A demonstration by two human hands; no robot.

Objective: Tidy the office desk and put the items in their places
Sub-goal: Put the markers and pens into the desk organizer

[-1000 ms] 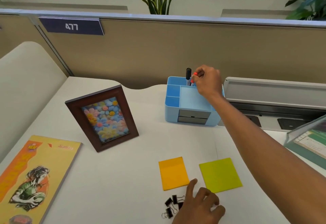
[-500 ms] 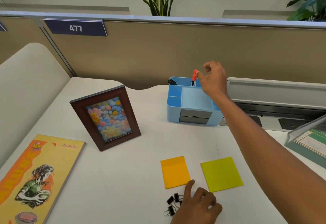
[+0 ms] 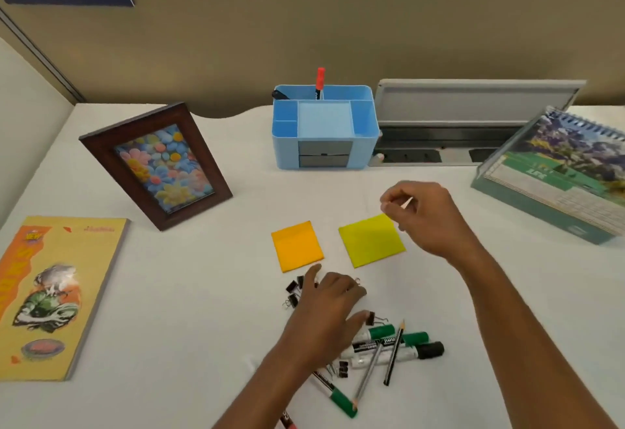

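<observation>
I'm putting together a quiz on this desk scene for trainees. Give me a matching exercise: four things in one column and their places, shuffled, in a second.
Things:
1. red pen
2. picture frame
3. booklet
4. calendar

Places:
A. lying flat at the left edge of the desk
B. standing at the desk's right edge
C. upright in the back compartment of the blue organizer
D. propped up to the left of the organizer

Pairs: 1-C, 2-D, 3-A, 4-B.
</observation>
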